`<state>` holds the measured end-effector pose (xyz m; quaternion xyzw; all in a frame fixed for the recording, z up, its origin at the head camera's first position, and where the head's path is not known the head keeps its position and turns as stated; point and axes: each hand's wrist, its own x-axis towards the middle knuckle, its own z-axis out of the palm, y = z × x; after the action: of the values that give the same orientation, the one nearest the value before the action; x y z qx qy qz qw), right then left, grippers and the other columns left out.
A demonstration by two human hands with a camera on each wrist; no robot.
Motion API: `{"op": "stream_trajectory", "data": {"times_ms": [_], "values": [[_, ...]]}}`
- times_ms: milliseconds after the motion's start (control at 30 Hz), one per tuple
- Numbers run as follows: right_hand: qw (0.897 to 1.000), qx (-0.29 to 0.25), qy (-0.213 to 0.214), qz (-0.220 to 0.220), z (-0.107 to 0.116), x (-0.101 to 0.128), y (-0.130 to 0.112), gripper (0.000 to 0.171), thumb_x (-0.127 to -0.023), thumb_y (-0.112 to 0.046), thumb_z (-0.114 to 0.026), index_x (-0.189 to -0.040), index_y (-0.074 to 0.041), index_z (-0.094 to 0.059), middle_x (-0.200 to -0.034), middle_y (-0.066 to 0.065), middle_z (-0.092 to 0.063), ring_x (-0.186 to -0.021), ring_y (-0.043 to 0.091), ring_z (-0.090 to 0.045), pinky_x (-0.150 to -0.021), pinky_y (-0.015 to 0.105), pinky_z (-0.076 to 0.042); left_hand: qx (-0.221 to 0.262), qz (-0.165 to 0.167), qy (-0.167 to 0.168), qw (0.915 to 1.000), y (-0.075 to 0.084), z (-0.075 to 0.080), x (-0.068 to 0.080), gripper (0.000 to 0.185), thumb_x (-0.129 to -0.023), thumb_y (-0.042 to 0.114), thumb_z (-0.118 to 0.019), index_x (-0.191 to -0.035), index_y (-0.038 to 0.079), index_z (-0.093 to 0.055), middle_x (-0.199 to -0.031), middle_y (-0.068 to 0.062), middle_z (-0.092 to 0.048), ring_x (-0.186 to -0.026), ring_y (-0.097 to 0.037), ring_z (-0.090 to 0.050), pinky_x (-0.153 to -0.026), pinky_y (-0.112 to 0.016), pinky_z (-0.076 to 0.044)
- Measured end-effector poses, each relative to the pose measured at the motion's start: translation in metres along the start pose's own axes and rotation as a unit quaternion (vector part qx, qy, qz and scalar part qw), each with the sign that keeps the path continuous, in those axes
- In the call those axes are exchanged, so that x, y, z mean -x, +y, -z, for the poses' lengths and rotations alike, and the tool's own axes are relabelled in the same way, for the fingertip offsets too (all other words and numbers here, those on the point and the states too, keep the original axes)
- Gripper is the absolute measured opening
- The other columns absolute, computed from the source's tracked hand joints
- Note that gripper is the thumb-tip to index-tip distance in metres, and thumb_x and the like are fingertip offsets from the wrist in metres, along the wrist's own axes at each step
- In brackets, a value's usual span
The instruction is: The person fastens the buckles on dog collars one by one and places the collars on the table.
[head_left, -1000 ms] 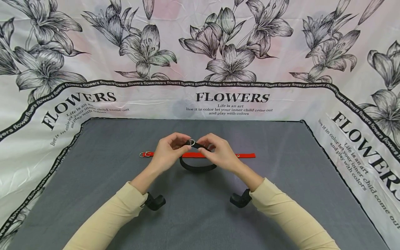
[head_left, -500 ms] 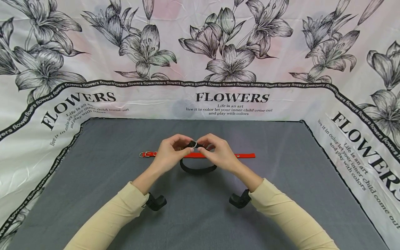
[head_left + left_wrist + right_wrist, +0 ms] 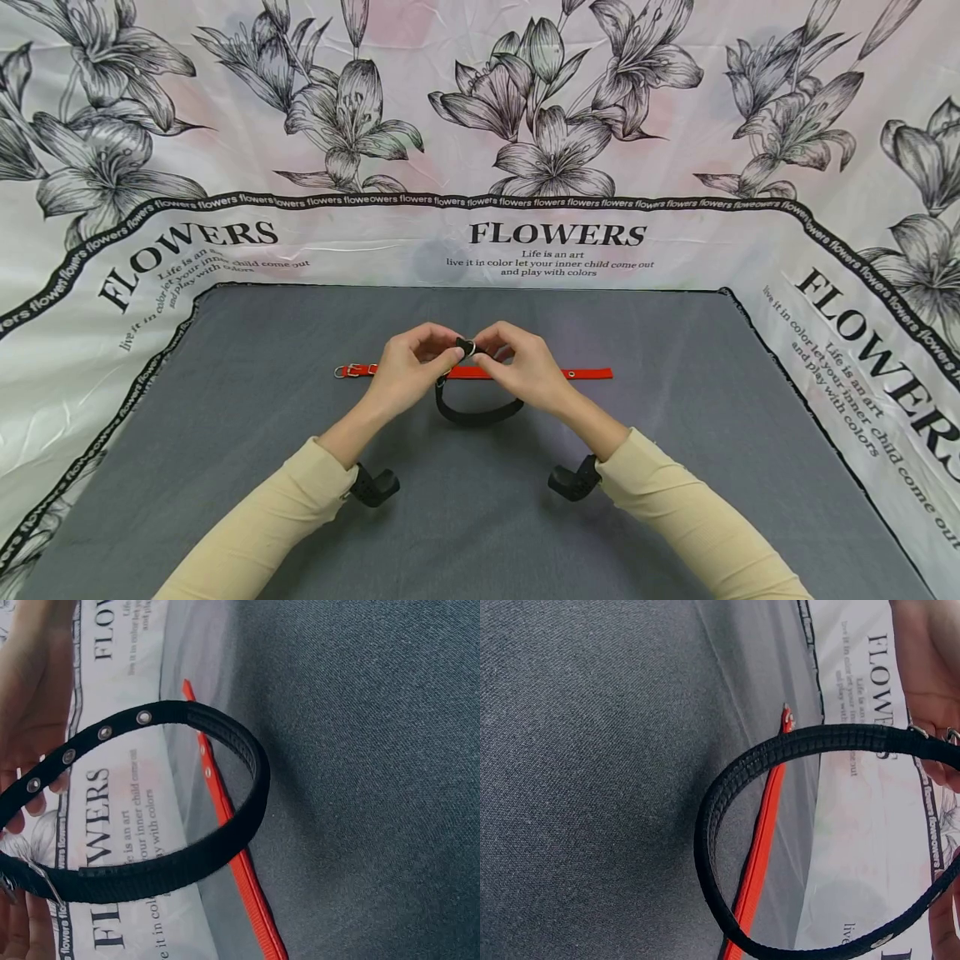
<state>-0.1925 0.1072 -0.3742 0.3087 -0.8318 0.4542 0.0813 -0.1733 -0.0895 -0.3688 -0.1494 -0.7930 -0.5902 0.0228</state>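
I pinch the black collar (image 3: 475,406) at its buckle between both hands: left hand (image 3: 405,372), right hand (image 3: 525,370). Its loop hangs toward me, equally near both.

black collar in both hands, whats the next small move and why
Probably feed the strap end a little further through the buckle. Both hands pinch the black collar at that buckle, left hand and right hand close together, and it already hangs as a closed loop above the grey mat, with the red collar lying flat behind.
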Motion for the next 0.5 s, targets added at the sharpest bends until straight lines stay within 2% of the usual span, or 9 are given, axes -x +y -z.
{"op": "stream_trajectory", "data": {"times_ms": [233, 367, 500], "values": [[1.0, -0.001, -0.003, 0.003, 0.0002, -0.0001, -0.0008, 0.025, -0.086, -0.016, -0.065, -0.111, -0.016, -0.06, -0.094, -0.003, -0.063, -0.08, 0.008, -0.055, -0.071, 0.03, -0.05, -0.003, -0.027, 0.006, 0.9996, -0.0001, -0.0014, -0.0015, 0.013, -0.086, 0.02, -0.065, -0.099, 0.015, -0.063, -0.091, -0.001, -0.064, -0.074, -0.015, -0.062, -0.067, -0.03, -0.053], [1.0, -0.004, -0.005, 0.0, -0.0001, -0.0007, -0.0018, 0.022, -0.087, -0.018, -0.065, -0.108, -0.016, -0.061, -0.094, -0.003, -0.063, -0.08, 0.009, -0.055, -0.071, 0.028, -0.05, -0.01, -0.03, 0.003, 0.9995, -0.0001, -0.0015, -0.0016, 0.014, -0.087, 0.021, -0.065, -0.099, 0.015, -0.062, -0.093, -0.001, -0.064, -0.076, -0.015, -0.062, -0.067, -0.029, -0.053], [1.0, -0.004, -0.003, -0.006, -0.0005, -0.0014, -0.0017, 0.019, -0.087, -0.018, -0.064, -0.105, -0.014, -0.061, -0.09, -0.002, -0.063, -0.079, 0.01, -0.056, -0.071, 0.03, -0.05, 0.004, -0.022, 0.007, 0.9997, 0.0003, -0.0005, -0.0019, 0.016, -0.087, 0.022, -0.064, -0.101, 0.014, -0.062, -0.096, -0.003, -0.064, -0.079, -0.015, -0.063, -0.067, -0.028, -0.052]]}}
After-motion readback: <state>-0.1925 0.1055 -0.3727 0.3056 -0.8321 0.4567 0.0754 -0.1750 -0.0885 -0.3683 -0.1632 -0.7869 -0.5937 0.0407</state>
